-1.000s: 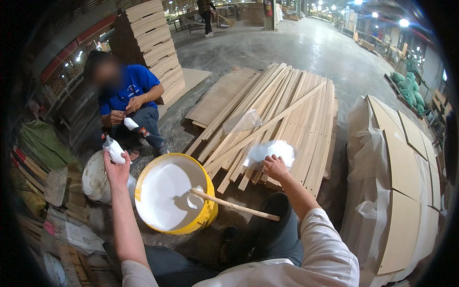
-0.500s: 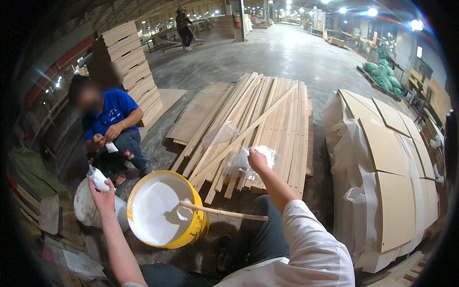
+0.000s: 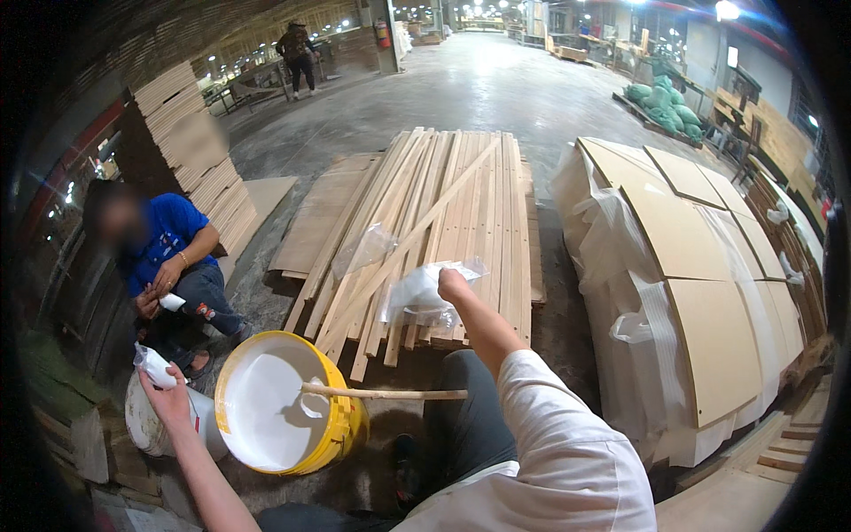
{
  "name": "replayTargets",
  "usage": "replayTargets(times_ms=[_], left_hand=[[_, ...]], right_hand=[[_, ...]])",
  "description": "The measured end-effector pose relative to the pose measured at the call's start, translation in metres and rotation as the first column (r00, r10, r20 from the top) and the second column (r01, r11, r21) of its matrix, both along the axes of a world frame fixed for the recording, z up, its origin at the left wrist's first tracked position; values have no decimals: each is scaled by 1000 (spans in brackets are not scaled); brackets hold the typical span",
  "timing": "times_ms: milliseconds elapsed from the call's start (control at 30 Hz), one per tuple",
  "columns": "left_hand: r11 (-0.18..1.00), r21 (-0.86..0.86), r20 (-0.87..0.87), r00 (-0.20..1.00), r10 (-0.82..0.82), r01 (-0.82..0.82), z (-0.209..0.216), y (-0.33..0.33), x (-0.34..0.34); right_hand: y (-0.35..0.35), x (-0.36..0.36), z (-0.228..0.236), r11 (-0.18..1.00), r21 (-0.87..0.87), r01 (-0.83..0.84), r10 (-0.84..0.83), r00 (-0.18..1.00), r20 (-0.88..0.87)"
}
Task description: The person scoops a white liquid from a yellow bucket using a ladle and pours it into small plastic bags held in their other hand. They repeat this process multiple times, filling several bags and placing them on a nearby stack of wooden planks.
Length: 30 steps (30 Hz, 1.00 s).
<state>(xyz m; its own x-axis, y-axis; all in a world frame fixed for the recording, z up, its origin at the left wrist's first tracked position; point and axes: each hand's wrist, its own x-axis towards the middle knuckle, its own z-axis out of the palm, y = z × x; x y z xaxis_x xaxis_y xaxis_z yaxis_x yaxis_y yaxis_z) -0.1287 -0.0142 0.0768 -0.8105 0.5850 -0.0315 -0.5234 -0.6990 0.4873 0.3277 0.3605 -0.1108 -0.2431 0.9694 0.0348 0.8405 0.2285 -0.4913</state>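
Note:
My left hand [image 3: 171, 401] is closed round a small clear plastic bag filled with white material [image 3: 155, 366], held up beside the white bucket [image 3: 146, 417]. Stretched out over the wooden slats [image 3: 452, 204], my right hand [image 3: 455, 285] has its fingers pinched at the edge of clear plastic bags [image 3: 415, 298] lying there; its fingertips are partly hidden. Between my arms stands a yellow bucket [image 3: 350, 430] holding white liquid or paste [image 3: 266, 403]. A wooden stick [image 3: 390, 392] rests across its rim, with a white-coated end over the contents.
At the left a crouching co-worker in a blue shirt [image 3: 177, 222] holds a small white bag [image 3: 172, 302]. Another clear bag [image 3: 365, 248] lies on the slats. Plastic-wrapped board stacks [image 3: 709, 328] stand at right, stacked panels [image 3: 191, 142] behind the co-worker. Green sacks [image 3: 665, 106] sit farther off.
The whole view has swung right, so things appear shifted left. My left hand still holds its filled bag, and my right hand stays at the plastic bags on the slats.

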Motion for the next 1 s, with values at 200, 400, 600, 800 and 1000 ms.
replayTargets(times_ms=[200, 400, 600, 800, 1000], left_hand=[[999, -35, -42, 999, 19, -21, 1, -2, 3], [998, -55, -2, 1000, 31, -31, 8, -4, 6], [1000, 2, -39, 999, -17, 17, 3, -3, 3], [994, -36, -277, 957, 88, -101, -13, -3, -10], [1000, -16, -22, 1000, 1, -1, -13, 15, -14]], right_hand=[[-9, 12, 34, 999, 52, 4, -11, 992, 124], [2, -4, 36, 992, 19, 127, -124, 982, -140], [28, 6, 21, 931, -359, -69, -263, 555, -789], [0, 16, 11, 904, -378, 203, -428, 385, -818], [-54, 5, -18, 840, -441, -315, -516, -216, -829]])
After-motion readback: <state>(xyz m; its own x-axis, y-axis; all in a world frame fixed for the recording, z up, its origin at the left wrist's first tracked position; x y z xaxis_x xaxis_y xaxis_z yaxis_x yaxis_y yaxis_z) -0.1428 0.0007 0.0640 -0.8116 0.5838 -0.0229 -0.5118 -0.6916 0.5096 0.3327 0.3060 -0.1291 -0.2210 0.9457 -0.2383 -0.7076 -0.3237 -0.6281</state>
